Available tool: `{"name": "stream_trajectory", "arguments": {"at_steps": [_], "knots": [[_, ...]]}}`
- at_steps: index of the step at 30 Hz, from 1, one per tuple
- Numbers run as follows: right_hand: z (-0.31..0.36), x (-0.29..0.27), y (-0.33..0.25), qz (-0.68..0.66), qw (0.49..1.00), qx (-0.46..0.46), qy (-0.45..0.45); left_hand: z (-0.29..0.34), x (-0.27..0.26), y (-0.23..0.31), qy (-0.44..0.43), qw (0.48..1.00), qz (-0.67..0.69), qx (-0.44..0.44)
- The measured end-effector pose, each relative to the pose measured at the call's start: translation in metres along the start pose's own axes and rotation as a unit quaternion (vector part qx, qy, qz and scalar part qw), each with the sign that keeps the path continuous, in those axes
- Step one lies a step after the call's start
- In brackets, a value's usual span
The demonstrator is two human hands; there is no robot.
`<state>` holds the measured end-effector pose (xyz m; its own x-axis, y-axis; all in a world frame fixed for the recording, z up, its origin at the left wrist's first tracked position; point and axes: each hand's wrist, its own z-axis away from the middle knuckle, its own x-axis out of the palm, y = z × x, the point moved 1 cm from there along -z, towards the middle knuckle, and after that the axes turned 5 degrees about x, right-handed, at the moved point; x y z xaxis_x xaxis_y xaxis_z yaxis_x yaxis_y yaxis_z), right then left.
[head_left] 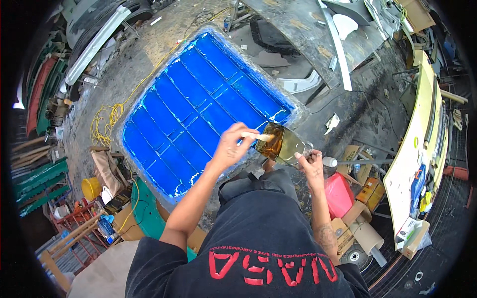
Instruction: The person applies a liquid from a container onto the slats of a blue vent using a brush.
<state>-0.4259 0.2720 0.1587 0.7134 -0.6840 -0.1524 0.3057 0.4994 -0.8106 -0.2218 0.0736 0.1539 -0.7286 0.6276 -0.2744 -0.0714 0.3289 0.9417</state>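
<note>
Clear jug [292, 147], by the near right edge of the blue mould [181, 82], is best held steady: right hand [314, 170] clasps its side, left hand [231, 147] pinches a pale stick [254, 135] at its mouth.

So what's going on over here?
A person is at work beside a big blue panel. The right hand holds a clear jug, tilted, with amber liquid gathered toward its far left end. The left hand pinches a pale stick-like tool, perhaps a brush, with its tip at that end of the jug; whether it touches the liquid is hard to tell. Neither hand seems to be touching the panel.
</note>
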Motion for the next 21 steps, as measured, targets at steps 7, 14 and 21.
{"name": "stream_trajectory", "arguments": {"at_steps": [7, 14, 21], "knots": [[-0.002, 0.004, 0.019, 0.022, 1.0, -0.011, -0.009, 0.011, 0.036, -0.03, -0.095, 0.992, -0.081, 0.036], [-0.006, -0.004, 0.033, 0.021, 0.999, 0.023, 0.012, -0.018, -0.026, -0.078, 0.008, 0.983, 0.04, -0.18], [-0.002, -0.018, 0.031, -0.029, 0.998, 0.047, 0.01, -0.05, -0.064, -0.149, 0.124, 0.948, -0.292, -0.011]]}}
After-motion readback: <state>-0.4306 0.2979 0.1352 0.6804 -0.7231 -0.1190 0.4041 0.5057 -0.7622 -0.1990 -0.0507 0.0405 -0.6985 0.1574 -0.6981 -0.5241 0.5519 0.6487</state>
